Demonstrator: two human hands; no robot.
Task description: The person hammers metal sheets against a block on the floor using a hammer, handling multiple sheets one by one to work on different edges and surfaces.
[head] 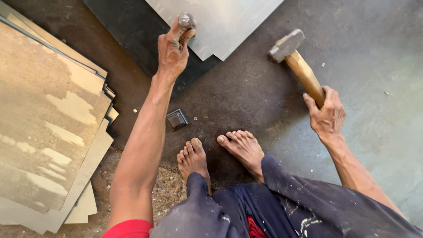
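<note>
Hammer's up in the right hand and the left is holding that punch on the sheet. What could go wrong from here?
1. The left hand wraps the metal punch just below its struck end; a glancing blow from the hammer could hit the fingers.
2. Both bare feet sit close to the work, next to a small square metal block.
3. The metal sheet lies loose on the floor and may shift.

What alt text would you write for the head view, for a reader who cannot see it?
Seen from above, a person crouching barefoot on a dark floor holds a metal punch upright in the left hand on a sheet of metal, and a wooden-handled hammer raised in the right hand. A stack of tan sheets lies to the left, and a small square block sits near the toes.
</note>
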